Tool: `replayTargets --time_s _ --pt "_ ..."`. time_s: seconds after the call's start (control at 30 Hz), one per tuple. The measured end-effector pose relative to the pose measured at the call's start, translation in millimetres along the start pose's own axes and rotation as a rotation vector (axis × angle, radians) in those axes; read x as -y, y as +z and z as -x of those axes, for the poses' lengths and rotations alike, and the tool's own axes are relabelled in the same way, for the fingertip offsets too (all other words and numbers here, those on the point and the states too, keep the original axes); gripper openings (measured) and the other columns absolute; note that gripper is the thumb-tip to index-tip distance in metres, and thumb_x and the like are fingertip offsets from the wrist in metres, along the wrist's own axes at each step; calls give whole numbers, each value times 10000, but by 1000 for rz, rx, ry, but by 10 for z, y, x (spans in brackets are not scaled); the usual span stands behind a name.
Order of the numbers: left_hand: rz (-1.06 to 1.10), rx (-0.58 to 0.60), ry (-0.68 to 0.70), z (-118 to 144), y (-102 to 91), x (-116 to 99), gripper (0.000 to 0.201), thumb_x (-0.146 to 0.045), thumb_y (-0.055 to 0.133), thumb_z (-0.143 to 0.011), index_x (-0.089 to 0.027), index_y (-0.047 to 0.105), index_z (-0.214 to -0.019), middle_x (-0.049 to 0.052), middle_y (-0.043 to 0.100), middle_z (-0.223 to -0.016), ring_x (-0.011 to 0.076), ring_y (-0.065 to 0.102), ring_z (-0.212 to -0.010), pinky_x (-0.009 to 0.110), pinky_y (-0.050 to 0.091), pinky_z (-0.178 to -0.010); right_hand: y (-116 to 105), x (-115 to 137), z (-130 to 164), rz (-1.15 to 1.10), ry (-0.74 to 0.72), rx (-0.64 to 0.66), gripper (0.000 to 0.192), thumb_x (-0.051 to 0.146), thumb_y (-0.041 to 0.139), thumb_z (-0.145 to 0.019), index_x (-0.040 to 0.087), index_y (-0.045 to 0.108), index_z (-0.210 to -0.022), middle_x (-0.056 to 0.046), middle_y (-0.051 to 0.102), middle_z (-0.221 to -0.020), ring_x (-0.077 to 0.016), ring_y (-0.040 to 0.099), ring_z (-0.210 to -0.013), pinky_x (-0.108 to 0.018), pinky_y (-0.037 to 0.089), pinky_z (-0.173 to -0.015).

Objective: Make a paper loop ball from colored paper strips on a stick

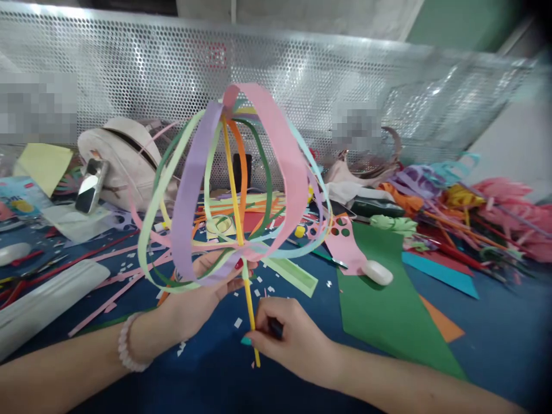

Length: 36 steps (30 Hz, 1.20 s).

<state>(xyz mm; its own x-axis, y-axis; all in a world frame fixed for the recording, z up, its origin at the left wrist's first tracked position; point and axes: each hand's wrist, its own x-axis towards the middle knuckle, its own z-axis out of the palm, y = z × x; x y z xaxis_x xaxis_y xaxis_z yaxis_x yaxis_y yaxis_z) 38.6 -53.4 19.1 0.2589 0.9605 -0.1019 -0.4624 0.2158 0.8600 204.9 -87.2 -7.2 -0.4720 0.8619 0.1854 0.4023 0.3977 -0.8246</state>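
Two hands grip it: your left hand (pixel 202 287) pinches the flimsy paper-strip globe's (pixel 235 184) base, right hand (pixel 287 339) pinches the thin yellow stick (pixel 250 313); hold lightly.

I see a blue surface (pixel 495 322) strewn with paper scraps, a green paper sheet (pixel 388 310) right of centre, a white eraser (pixel 377 272) on its upper edge, a pale pink bag (pixel 125 158) at upper left, a perforated metal screen (pixel 302 75) across the top, a heap of coloured paper cuttings (pixel 474 218) at right
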Motion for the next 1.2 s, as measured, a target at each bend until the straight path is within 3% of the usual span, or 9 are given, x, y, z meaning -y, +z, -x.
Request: replayTargets --time_s 0.17,0.27,0.33,0.47,0.57,0.7,0.93,1.1,1.2 --pt "17 -43 -48 -11 22 -20 190 -274 803 -587 -154 682 -672 -4 663 -715 127 605 -739 234 495 -707 4 -13 12 6 -10 8 265 181 634 -724 174 423 -564 68 432 -538 -58 388 -487 -182 302 -457" --pt "21 -21 -34 -32 16 -14 157 -254 778 -630 -160 693 -722 -1 666 -725 111 600 -708 204 483 -665 -26 -26 22 2 -85 -24 235 246 659 -740 172 484 -601 63 444 -548 -61 396 -484 -181 323 -457" --pt "15 -8 -29 -43 6 -8 148 -246 761 -655 -166 697 -762 5 670 -727 106 598 -682 190 474 -628 -93 -18 22 54 -220 -130 175 268 657 -754 177 527 -680 45 485 -598 -74 443 -521 -187 369 -488" --pt "-12 -23 -54 -44 -1 4 182 -251 790 -613 -155 702 -740 14 677 -714 106 601 -665 186 477 -609 -337 56 -8 436 -553 -529 98 165 630 -757 191 556 -816 -18 585 -776 -140 545 -754 -276 449 -704" --pt "-19 -8 -57 -34 -2 16 185 -262 789 -617 -168 708 -755 1 674 -722 99 601 -688 175 487 -623 -530 128 -64 782 -602 -686 180 201 649 -750 198 591 -920 -59 628 -900 -204 557 -890 -355 420 -812" --pt "-21 2 -57 -32 -25 38 192 -264 780 -636 -183 708 -794 -5 667 -748 94 605 -728 166 497 -641 -661 205 -180 950 -559 -622 266 298 612 -792 208 605 -1042 -80 644 -1018 -266 538 -1014 -410 390 -870" --pt "-33 50 -33 -23 -47 35 167 -264 756 -672 -179 707 -808 -2 660 -759 83 593 -711 157 498 -624 -674 344 -415 784 -514 -300 195 234 554 -821 197 563 -1012 -49 658 -1032 -220 555 -1037 -397 369 -887" --pt "-45 42 -22 -30 -74 10 169 -283 761 -664 -197 706 -798 -3 672 -785 92 606 -758 151 496 -636 -828 332 -525 785 -445 -412 457 291 646 -714 172 464 -1115 -117 578 -1135 -280 510 -1084 -438 399 -885" --pt "-84 70 0 -51 -95 1 154 -302 734 -698 -209 705 -816 2 674 -811 98 602 -778 160 498 -645 -999 343 -547 797 -364 -305 371 320 663 -710 194 517 -1026 -91 603 -1052 -255 565 -990 -386 474 -798"
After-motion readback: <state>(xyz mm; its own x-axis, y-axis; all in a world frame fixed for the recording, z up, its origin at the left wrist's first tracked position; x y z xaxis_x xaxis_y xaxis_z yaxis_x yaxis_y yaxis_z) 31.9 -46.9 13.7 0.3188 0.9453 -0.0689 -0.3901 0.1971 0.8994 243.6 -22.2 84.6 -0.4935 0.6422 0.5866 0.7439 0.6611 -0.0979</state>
